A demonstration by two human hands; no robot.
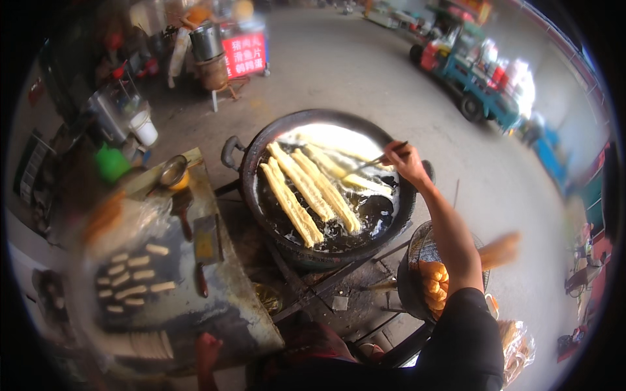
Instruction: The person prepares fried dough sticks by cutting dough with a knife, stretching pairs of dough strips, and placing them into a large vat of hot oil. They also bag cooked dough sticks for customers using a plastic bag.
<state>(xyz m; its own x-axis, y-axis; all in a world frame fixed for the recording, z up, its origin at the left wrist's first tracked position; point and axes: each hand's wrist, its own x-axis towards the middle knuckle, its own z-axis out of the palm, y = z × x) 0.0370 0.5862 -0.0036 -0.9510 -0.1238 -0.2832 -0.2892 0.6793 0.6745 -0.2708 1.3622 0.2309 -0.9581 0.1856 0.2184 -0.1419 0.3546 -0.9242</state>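
Observation:
My right hand (405,161) grips a pair of long dark chopsticks (374,161) over a large wok (318,251) of hot oil. The chopstick tips reach in among several pale yellow fried dough sticks (292,203), which float side by side in the oil, with bubbles and white glare around the far ones. My left hand (209,344), curled and slightly blurred, rests at the near edge of the metal-topped worktable (244,313); whether it holds anything is unclear. On that table lie small raw dough strips (139,274), a cleaver (205,239) and a stack of dough (142,344).
Right of the wok, partly behind my right arm, a wire basket (413,288) holds browned dough sticks (433,286). A metal bowl (174,171) stands at the table's far corner. Farther off are a person by a steel pot (206,41), a white bucket (143,128) and a loaded blue cart (489,97).

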